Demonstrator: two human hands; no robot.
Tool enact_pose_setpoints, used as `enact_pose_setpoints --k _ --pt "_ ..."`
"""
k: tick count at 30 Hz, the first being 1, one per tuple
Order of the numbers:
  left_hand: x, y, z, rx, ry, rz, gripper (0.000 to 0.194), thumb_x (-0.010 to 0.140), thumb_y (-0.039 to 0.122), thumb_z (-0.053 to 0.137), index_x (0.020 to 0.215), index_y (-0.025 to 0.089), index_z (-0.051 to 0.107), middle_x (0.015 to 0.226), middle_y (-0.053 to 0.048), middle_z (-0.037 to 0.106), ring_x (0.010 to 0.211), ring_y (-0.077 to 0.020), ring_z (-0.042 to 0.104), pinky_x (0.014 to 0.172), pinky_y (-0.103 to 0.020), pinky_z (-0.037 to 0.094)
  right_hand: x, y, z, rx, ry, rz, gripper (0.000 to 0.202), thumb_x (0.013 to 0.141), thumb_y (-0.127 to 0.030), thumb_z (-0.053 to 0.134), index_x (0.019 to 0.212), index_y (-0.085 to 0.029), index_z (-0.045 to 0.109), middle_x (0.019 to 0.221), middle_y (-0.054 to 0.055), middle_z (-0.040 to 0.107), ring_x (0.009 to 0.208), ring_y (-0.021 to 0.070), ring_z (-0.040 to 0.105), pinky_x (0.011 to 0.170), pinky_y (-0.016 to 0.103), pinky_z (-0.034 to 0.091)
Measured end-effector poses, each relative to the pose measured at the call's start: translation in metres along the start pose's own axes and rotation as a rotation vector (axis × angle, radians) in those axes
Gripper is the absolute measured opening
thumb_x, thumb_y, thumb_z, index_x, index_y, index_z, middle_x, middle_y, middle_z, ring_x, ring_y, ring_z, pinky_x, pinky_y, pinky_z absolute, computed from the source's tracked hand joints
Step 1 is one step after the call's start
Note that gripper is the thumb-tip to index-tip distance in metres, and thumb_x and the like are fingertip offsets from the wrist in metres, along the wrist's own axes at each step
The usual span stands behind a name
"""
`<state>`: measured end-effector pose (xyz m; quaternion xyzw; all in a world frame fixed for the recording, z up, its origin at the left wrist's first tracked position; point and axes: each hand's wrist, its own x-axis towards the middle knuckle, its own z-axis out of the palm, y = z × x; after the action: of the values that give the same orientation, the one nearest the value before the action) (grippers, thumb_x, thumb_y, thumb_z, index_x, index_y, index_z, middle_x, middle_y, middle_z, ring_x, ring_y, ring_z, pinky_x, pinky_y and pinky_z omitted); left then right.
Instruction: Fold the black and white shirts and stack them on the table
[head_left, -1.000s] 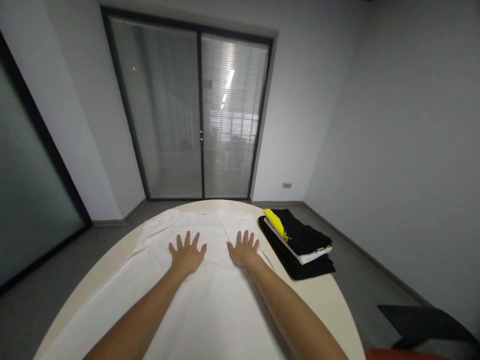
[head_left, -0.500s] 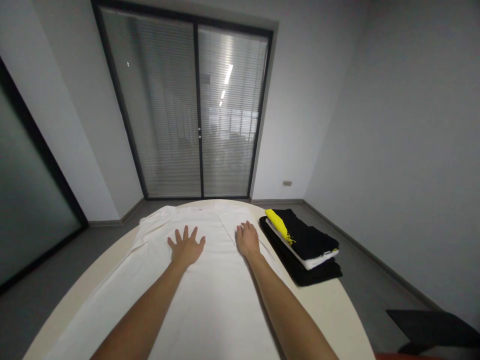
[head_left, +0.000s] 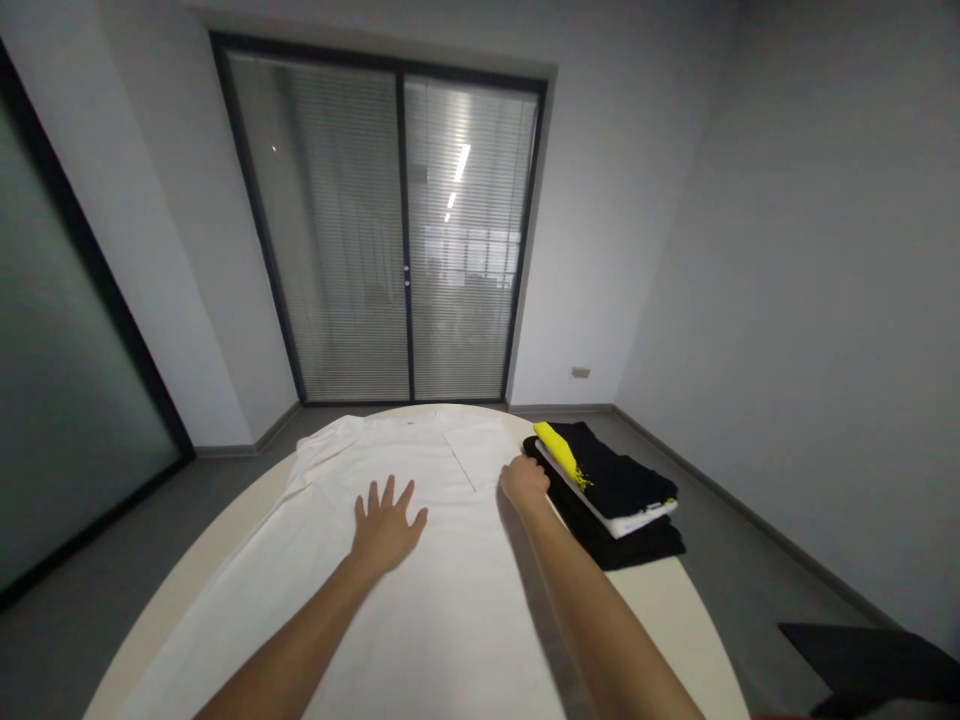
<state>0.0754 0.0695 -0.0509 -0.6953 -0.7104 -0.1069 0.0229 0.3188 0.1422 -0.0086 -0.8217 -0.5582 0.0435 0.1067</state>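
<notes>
A white T-shirt point(head_left: 450, 590) lies spread over the table, its collar end at the far side. At its far right, one sleeve point(head_left: 480, 455) is folded inward over the body. My left hand point(head_left: 386, 530) rests on the shirt's middle, fingers spread wide and palm down. My right hand point(head_left: 525, 482) is at the shirt's right edge with its fingers curled closed on the fabric there; the fingertips are partly hidden. Just beside my right hand sits a stack of folded clothes point(head_left: 615, 470), black and white with a yellow piece point(head_left: 559, 450).
The round cream table point(head_left: 667, 620) curves away at both sides. A dark chair part point(head_left: 870, 660) stands at the lower right. Beyond the table are glass doors with blinds point(head_left: 337, 250) and pale walls point(head_left: 810, 300).
My right hand has moved right from the folded sleeve to the shirt's edge, and its fingers have curled. My left hand has shifted slightly right and nearer. The view has tilted a little.
</notes>
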Motion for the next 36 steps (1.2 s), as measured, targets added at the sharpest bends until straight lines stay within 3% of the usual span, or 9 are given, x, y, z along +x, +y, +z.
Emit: enact_pose_setpoints --k 3,10,16,19,23,30,36 --pt "-0.006 0.0 0.004 0.018 -0.011 0.026 0.066 0.095 0.059 0.038 0.154 0.028 0.037 0.162 -0.012 0.028 0.148 -0.0433 0.019 0.115 -0.061 0.015 0.002 -0.001 -0.007 0.021 -0.048 0.018 0.04 0.094 -0.022 0.047 0.128 -0.004 0.058 0.121 0.03 0.063 0.112 0.0328 0.065 0.082 0.039 0.051" --pt "-0.005 -0.003 0.0 -0.04 0.017 0.035 0.062 0.097 0.057 0.036 0.152 0.028 0.041 0.16 -0.01 0.034 0.147 -0.0422 0.023 0.116 -0.061 0.017 -0.005 -0.014 -0.028 0.05 -0.04 -0.044 0.041 0.096 -0.013 0.038 0.136 -0.01 0.048 0.119 0.027 0.065 0.108 0.0289 0.068 0.081 0.036 0.051" --pt "-0.005 -0.005 0.0 -0.068 0.052 0.048 0.055 0.1 0.049 0.035 0.15 0.028 0.045 0.157 -0.008 0.04 0.145 -0.0402 0.029 0.116 -0.058 0.022 -0.028 -0.049 -0.041 0.049 -0.022 -0.243 0.04 0.095 -0.006 0.034 0.132 -0.014 0.049 0.117 0.02 0.068 0.109 0.0248 0.066 0.084 0.032 0.048" --pt "-0.006 -0.006 0.0 -0.061 0.066 0.059 0.052 0.101 0.044 0.036 0.149 0.027 0.046 0.156 -0.008 0.041 0.145 -0.0406 0.031 0.116 -0.058 0.023 -0.045 -0.068 -0.037 0.047 -0.06 -0.382 0.042 0.094 -0.002 0.034 0.131 -0.014 0.049 0.116 0.017 0.069 0.11 0.0229 0.065 0.085 0.029 0.046" --pt "-0.006 -0.006 0.0 -0.058 0.072 0.071 0.05 0.1 0.041 0.038 0.147 0.027 0.049 0.156 -0.009 0.042 0.144 -0.0408 0.032 0.115 -0.058 0.025 -0.064 -0.08 -0.023 0.015 -0.157 -0.518 0.044 0.088 -0.003 0.047 0.13 -0.015 0.051 0.119 0.014 0.068 0.11 0.0219 0.065 0.086 0.027 0.046" --pt "-0.006 -0.007 0.002 -0.041 0.064 0.083 0.049 0.098 0.039 0.043 0.145 0.026 0.052 0.156 -0.01 0.041 0.144 -0.0418 0.031 0.115 -0.059 0.025 -0.086 -0.071 -0.01 -0.057 -0.204 -0.426 0.041 0.086 -0.014 0.057 0.127 -0.01 0.056 0.123 0.022 0.064 0.113 0.0298 0.065 0.088 0.036 0.051" --pt "-0.006 -0.008 0.003 -0.035 0.075 0.089 0.05 0.097 0.036 0.044 0.145 0.027 0.052 0.156 -0.01 0.041 0.144 -0.0418 0.031 0.115 -0.06 0.025 -0.089 -0.07 -0.021 -0.037 -0.264 -0.396 0.03 0.084 -0.022 0.063 0.111 -0.009 0.067 0.116 0.025 0.069 0.108 0.0351 0.068 0.085 0.041 0.053"
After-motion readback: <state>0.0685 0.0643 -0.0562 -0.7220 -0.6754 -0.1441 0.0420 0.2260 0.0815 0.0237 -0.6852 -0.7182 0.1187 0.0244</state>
